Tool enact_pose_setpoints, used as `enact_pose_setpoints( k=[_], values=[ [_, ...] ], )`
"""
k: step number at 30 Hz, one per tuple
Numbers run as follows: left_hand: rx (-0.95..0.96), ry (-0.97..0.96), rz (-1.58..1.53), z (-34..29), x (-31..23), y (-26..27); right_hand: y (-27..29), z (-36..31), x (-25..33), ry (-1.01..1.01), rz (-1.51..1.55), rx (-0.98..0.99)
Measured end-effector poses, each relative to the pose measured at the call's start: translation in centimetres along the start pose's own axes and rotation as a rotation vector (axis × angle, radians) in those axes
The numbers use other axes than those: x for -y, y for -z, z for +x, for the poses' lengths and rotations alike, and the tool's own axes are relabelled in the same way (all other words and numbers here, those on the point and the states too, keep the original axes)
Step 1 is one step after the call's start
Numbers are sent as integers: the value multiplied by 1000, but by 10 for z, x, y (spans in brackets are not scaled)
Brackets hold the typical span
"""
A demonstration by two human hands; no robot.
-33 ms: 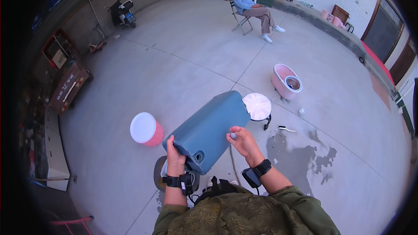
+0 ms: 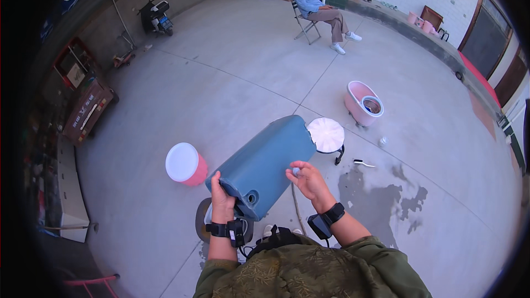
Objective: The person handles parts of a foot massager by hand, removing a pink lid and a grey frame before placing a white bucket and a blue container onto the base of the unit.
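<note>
A large blue plastic container [image 2: 265, 157] lies slanted before me, its near end raised toward my body. That near end has a round hole [image 2: 252, 198]. My left hand [image 2: 222, 201] is closed on the container's near left edge, thumb up along its side. Beside the container's right side, my right hand [image 2: 309, 181] pinches a small pale round piece [image 2: 296, 171] between thumb and fingers; its kind is too small to tell. At the far end stands a stool [image 2: 327, 135] with a pale pleated cover. Whether the container rests on the stool is hidden.
A pink bucket [image 2: 194, 172] with a white lid stands left. Ahead to the right are a pink tub [image 2: 360, 115], a brush [image 2: 364, 163] and wet floor [image 2: 364, 198]. Partly under the container is a dark basin [image 2: 202, 223]. Farther off, a person [image 2: 309, 0] sits on a folding chair.
</note>
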State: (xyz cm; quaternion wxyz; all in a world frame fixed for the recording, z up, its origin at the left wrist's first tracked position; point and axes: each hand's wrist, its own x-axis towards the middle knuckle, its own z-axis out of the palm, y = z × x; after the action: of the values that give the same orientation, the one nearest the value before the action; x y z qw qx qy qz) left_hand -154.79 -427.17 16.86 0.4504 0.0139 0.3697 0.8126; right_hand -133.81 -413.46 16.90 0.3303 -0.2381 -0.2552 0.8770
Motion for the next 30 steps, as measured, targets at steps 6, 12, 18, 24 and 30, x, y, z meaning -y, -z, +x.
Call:
enact_pose_setpoints(
  k=[6,12,18,24,30],
  values=[
    [-45,-20,8,2,-2,4,-14,-22,8,-56,-72,70],
    [-70,-57,25,-7,-7,0,-21,-29,-5,-63,-177,202],
    [-111,-62,-2,-14,-7,-15,-24,-27,-22,0,-527,302],
    [-98,-84,1,-14,-4,-17,-29,-25,-45,403,-854,428],
    [-99,-71,14,-12,-2,-11,-51,-39,-40,515,-986,428]
  ],
)
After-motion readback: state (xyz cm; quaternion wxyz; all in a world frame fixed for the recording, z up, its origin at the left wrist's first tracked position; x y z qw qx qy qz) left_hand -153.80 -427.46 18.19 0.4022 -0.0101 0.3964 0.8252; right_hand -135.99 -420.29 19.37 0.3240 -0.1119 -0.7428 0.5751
